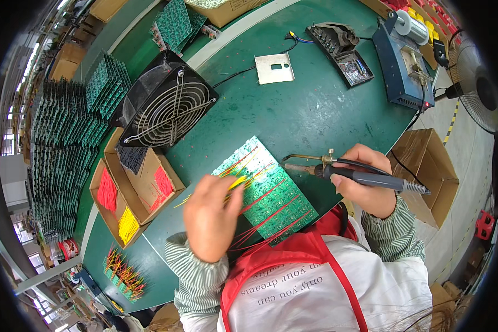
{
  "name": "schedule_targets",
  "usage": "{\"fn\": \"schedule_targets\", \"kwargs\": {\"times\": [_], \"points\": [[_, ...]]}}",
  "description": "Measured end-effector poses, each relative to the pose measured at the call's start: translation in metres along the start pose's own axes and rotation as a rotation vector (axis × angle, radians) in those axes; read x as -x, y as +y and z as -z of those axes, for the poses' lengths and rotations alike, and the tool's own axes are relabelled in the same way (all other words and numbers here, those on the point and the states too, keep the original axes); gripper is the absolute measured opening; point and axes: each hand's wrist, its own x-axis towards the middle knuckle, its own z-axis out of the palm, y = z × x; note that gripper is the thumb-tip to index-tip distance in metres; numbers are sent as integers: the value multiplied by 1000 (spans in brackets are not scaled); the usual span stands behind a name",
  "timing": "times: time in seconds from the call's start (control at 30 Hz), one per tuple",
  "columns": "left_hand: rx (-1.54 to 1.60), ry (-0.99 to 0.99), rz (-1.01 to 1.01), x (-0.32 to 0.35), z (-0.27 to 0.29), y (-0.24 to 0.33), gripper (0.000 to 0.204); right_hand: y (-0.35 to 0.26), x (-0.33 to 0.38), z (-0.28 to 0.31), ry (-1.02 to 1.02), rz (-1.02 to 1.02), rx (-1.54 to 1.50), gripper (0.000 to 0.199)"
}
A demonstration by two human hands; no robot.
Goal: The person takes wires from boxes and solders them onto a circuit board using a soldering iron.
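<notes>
A green circuit board lies on the green table in front of me, with red and yellow wires sticking out across it. My left hand rests over the board's left edge and pinches a yellow wire at its fingertips. My right hand grips a soldering iron by its dark handle. The iron's tip points left and hovers just off the board's upper right edge. A cable runs from the handle to the right.
A black fan stands left of the board. Cardboard trays hold red and yellow wire bundles. Stacks of green boards fill the far left. A blue soldering station, an iron stand and a metal plate sit at the back.
</notes>
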Motion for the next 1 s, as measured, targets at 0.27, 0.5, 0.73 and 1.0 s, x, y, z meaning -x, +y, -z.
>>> {"fn": "schedule_targets", "kwargs": {"times": [0.27, 0.5, 0.73, 1.0], "points": [[98, -151, -50, -21, -38, -5, 16, 3, 2, -5, 37, -28, -40, 18], [204, -177, 18, -25, -39, -7, 14, 6, -4, -5, 13, -49, -22, 19], [221, -191, 33, -27, -38, -7, 15, 4, -5, -4, 8, -71, -27, 18], [221, -191, 18, -24, -35, -6, 12, -2, 2, 4, 18, 9, 11, 19]]}}
